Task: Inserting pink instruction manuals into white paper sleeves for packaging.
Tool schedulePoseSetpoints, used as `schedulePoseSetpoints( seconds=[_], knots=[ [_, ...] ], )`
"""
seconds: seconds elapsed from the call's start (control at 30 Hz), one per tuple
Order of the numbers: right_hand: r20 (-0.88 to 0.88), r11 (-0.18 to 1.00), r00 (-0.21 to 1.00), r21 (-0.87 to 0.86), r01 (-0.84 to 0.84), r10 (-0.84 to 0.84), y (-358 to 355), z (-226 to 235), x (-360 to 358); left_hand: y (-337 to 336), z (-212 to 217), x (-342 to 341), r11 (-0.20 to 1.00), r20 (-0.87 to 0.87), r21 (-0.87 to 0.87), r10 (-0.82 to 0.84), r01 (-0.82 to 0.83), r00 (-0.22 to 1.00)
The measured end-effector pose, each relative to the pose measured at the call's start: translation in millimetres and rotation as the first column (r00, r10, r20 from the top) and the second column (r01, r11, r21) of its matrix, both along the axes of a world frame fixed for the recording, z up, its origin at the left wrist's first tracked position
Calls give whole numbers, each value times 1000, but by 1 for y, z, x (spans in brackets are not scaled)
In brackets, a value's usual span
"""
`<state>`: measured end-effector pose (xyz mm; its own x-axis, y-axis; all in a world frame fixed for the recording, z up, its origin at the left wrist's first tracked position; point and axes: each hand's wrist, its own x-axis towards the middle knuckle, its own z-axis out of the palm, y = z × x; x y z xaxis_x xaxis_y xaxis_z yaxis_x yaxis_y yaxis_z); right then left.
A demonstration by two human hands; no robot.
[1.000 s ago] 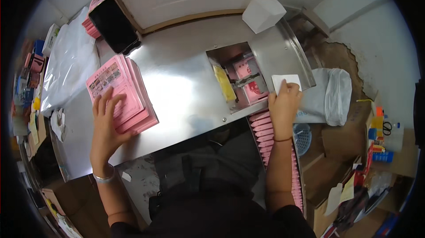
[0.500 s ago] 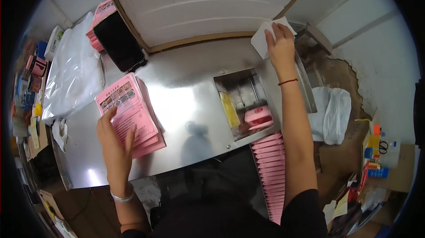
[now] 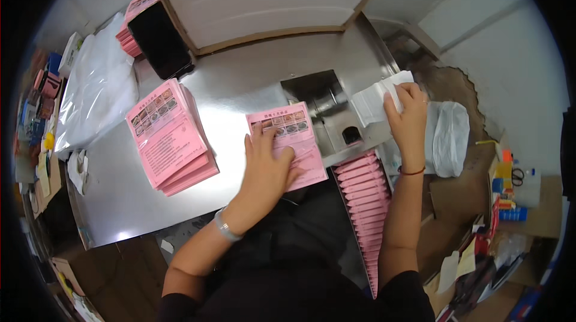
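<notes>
Pink sheet stack (image 3: pixel 167 142) on steel table (image 3: pixel 234 76), plenty left. Left hand (image 3: pixel 264 166) fingers spread on a separate pink sheet (image 3: pixel 309 157). Row of pink packets (image 3: pixel 363 205) below looks done. White folded paper (image 3: pixel 369 105) pinched by right hand (image 3: pixel 409 112), apart from the sheet.

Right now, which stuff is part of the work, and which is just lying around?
Seems part of the work:
pink sheet under the left hand
white paper held in the right hand
pink stack

Probably just lying around:
black phone
scissors
crumpled white thing
</notes>
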<state>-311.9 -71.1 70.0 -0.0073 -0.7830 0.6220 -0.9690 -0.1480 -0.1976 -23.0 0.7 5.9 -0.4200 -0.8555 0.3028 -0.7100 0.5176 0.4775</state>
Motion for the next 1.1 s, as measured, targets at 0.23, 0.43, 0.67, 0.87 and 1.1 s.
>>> schedulePoseSetpoints(
  seconds=[0.23, 0.43, 0.67, 0.87, 1.1],
  knots=[
    [-104, 914, 923, -135, -382, 370, 54, -16, 32, 15, 5, 7, 993, 131, 109, -58, 43, 990],
    [-39, 800, 834, 312, -512, 550, 83, -49, 116, 7, 9, 24, 994, 85, 102, 32, -41, 996],
    [375, 937, 864, -39, -348, 337, 44, -29, 62, 16, 18, 9, 996, 119, -67, 59, -51, 991],
    [-17, 996, 999, 84, -33, 35, 25, -9, 25, -13, 16, 9, 995, 232, -87, 75, -56, 970],
    [145, 989, 988, 131, -71, 52, 35, 1, 7, -45, 27, -3, 991, 334, -91, -61, 96, 941]
  ],
)
